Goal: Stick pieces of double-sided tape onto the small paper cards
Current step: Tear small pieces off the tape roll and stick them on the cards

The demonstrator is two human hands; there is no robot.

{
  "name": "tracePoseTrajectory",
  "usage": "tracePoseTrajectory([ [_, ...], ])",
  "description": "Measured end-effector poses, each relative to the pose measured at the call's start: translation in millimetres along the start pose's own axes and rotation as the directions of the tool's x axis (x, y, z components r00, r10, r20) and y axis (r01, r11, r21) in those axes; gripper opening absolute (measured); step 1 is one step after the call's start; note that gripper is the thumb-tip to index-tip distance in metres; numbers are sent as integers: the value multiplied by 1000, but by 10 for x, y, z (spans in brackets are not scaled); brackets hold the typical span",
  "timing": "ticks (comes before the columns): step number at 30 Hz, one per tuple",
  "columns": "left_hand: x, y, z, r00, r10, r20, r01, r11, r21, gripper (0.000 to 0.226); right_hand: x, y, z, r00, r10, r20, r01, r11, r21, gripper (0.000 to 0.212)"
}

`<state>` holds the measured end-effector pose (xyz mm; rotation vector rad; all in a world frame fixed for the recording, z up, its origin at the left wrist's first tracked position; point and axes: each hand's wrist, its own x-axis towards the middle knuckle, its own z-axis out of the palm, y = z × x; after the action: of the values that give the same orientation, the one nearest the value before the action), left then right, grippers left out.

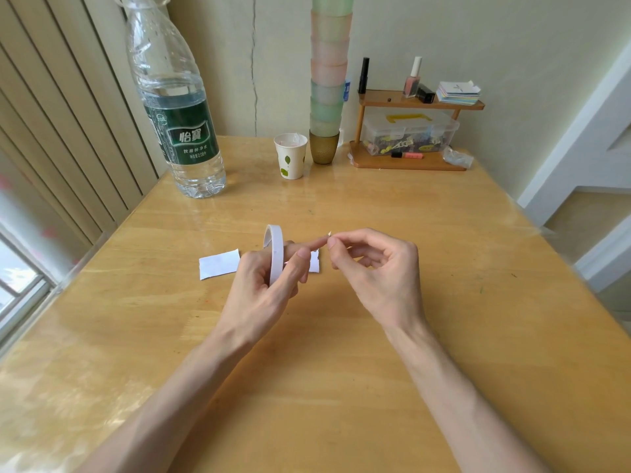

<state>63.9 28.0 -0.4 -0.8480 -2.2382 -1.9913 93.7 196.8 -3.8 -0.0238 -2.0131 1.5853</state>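
My left hand (pixel 263 285) grips the tape roll (pixel 275 256), my right hand (pixel 379 271) pinches a tape scrap (pixel 329 234) just beside it, over the paper cards (pixel 219 263) on the bench (pixel 324 387).

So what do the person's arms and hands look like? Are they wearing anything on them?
Nothing is worn. The left hand and right hand are bare, with no gloves, rings or wristbands showing. The left forearm and right forearm are bare too, with no sleeve in view down to the picture's edge.
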Motion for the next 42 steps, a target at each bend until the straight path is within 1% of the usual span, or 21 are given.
tracePoseTrajectory([
  [3,-1,-22,-3,1000,5,10,-5,1000,17,36,9,-7,-8,999,33,9,-33,998,50,7],
  [6,-1,-25,-7,1000,1,6,-1,1000,9,32,6,-35,-6,998,58,28,-60,993,99,5],
  [9,-2,-36,-5,1000,-3,14,3,1000,21,35,8,-47,2,997,76,29,-79,989,124,7],
  [13,-3,-52,-5,999,-13,33,11,998,58,22,18,-28,-1,995,91,37,-96,984,150,8],
  [14,-3,-63,-7,999,-14,32,12,998,58,22,19,-26,-3,995,95,40,-100,983,156,7],
  [17,-5,-80,-5,1000,-9,10,8,999,47,31,21,-22,-3,994,102,50,-109,981,162,5],
  [22,-10,-89,5,1000,-12,23,11,998,59,26,31,0,-6,993,108,56,-116,980,160,5],
  [30,-3,-113,-1,1000,-9,12,8,999,51,28,33,-2,-15,987,142,68,-153,969,194,4],
  [37,-8,-87,-10,1000,-7,16,6,998,64,32,34,-15,-23,988,136,71,-147,969,199,3],
  [42,-5,-92,7,1000,5,8,-5,996,87,28,38,-21,-22,989,127,71,-138,971,197,3],
])
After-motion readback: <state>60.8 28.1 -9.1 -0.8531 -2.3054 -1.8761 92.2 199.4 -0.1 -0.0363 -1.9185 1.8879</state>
